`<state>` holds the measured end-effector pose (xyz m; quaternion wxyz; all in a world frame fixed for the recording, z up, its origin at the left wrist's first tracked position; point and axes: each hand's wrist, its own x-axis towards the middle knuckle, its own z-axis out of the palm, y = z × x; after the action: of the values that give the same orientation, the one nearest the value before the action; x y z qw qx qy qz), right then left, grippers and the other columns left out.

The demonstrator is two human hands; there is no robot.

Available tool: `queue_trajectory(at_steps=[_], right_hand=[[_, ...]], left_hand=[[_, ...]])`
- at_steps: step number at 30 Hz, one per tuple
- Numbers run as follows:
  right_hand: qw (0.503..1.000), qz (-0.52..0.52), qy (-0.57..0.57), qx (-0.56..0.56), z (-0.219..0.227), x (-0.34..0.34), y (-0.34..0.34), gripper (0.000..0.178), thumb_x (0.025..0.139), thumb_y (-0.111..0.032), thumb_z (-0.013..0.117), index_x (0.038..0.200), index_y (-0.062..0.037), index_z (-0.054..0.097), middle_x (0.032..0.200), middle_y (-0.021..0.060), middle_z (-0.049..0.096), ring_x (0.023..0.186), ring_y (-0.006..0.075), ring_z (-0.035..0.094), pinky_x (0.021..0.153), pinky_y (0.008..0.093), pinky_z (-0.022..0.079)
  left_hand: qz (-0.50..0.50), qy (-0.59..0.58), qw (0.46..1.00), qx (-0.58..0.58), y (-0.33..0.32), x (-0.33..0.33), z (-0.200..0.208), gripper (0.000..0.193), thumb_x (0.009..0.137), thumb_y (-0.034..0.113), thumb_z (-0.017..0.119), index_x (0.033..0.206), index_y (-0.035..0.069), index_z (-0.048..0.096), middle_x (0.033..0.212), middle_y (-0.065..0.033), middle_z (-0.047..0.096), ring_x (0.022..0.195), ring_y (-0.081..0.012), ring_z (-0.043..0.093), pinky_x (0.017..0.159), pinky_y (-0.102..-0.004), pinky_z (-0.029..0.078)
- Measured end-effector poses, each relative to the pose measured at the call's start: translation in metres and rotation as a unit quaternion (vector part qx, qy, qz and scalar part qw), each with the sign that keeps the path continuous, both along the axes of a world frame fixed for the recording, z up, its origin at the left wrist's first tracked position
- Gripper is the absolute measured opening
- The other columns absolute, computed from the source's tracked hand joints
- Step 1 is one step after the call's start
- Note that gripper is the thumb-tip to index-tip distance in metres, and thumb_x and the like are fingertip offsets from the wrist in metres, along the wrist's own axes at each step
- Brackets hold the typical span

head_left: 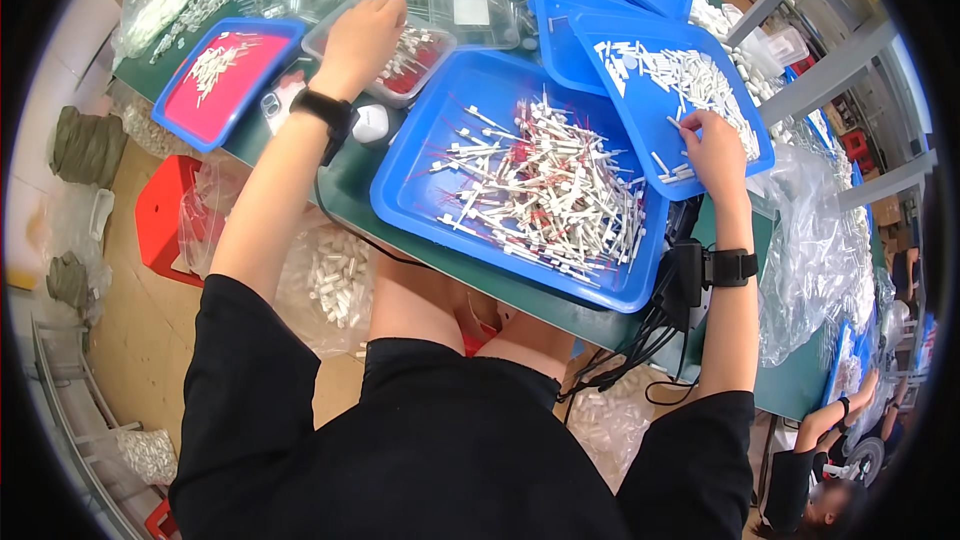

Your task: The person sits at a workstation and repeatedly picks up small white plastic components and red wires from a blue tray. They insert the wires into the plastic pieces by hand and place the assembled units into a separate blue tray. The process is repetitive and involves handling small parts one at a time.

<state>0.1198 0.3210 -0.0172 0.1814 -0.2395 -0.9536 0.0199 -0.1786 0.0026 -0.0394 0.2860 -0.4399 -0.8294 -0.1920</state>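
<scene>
My left hand point(368, 38) is over a clear plastic box point(440, 65) that holds small white parts with reddish bits. Its fingers are curled and the tips are hidden, so what they hold does not show. My right hand point(716, 148) pinches a small white tube point(675, 124) between thumb and fingers, above a tilted blue tray point(640, 125). Many loose white tubes point(690, 75) lie in that tray. Between my hands, a larger blue tray point(410, 175) holds a heap of white pieces with thin red wires point(550, 180).
At the left, a blue tray point(170, 105) with a red bottom holds white pieces. A lidded clear box point(475, 15) stands behind. A white rounded case point(371, 122) sits near my left wrist. Black cables point(630, 360) hang at the table's front edge. Another person point(825, 470) works at far right.
</scene>
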Motion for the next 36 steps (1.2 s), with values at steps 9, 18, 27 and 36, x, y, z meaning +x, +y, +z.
queue_trajectory(at_steps=[9,18,27,36], right_hand=[[0.974,0.04,0.196,-0.103,0.029,0.013,-0.018,0.014,0.086,-0.013,0.06,0.098,-0.0056,0.06,0.088,0.011,0.068,0.08,0.0225,0.067,0.07,0.0322,0.052],[0.827,0.236,0.223,-0.458,0.072,0.042,-0.137,0.013,0.085,0.0,0.061,0.096,0.0055,0.064,0.086,0.009,0.067,0.076,0.0141,0.065,0.064,0.0232,0.053],[0.778,0.241,0.257,-0.519,0.079,0.07,-0.146,0.015,0.082,0.008,0.059,0.096,0.0096,0.064,0.09,0.0141,0.067,0.076,0.0159,0.066,0.066,0.0252,0.054],[0.8,0.243,0.248,-0.489,0.079,0.077,-0.142,0.017,0.081,0.01,0.06,0.097,0.0097,0.065,0.09,0.0144,0.067,0.074,0.015,0.065,0.067,0.0249,0.053]], left_hand=[[-0.15,-0.349,0.896,0.231,0.0,0.049,0.042,0.029,0.088,0.009,0.06,0.117,0.006,0.063,0.097,-0.0087,0.07,0.081,-0.0104,0.064,0.074,-0.0235,0.05],[-0.351,-0.355,0.853,0.155,-0.005,0.196,0.068,0.023,0.084,0.0,0.062,0.107,-0.001,0.067,0.09,-0.0091,0.066,0.078,-0.0138,0.06,0.07,-0.024,0.047],[-0.377,-0.326,0.852,0.157,-0.004,0.224,0.073,0.026,0.082,-0.002,0.063,0.106,0.003,0.069,0.077,-0.0066,0.061,0.068,-0.0144,0.056,0.059,-0.0249,0.044],[-0.371,-0.298,0.864,0.162,-0.003,0.226,0.072,0.027,0.08,-0.005,0.064,0.106,0.003,0.07,0.078,-0.0063,0.061,0.068,-0.0143,0.057,0.059,-0.0246,0.045]])
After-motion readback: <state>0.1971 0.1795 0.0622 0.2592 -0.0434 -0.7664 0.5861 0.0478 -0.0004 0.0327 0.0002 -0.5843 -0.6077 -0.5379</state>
